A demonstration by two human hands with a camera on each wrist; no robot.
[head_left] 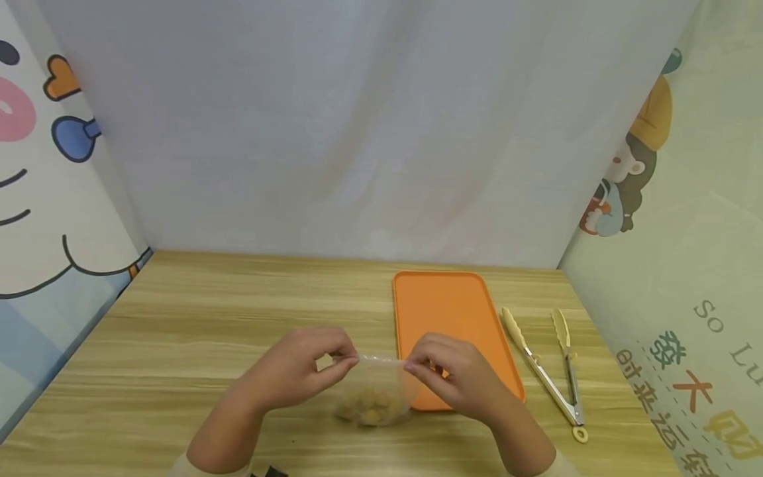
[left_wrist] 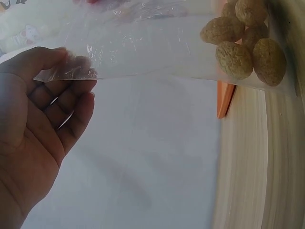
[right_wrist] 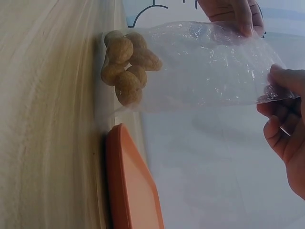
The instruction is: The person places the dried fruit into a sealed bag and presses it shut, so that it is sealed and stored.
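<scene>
A clear plastic bag point(head_left: 375, 387) hangs between both hands just above the wooden table point(head_left: 197, 331), its bottom resting on the wood. Several tan, wrinkled round pieces point(head_left: 366, 405) lie in its bottom. My left hand point(head_left: 298, 368) pinches the bag's top left corner point(left_wrist: 71, 71) between thumb and fingers. My right hand point(head_left: 456, 374) pinches the top right corner point(right_wrist: 276, 93). The wrist views show the bag point(right_wrist: 209, 67) stretched taut with the pieces point(left_wrist: 243, 40) gathered at the low end point(right_wrist: 126, 64).
An orange tray point(head_left: 453, 318) lies flat right of the bag, partly under my right hand. Metal tongs point(head_left: 551, 368) with pale tips lie open at the right of the tray. Fabric walls with cartoon prints close in the left, back and right sides.
</scene>
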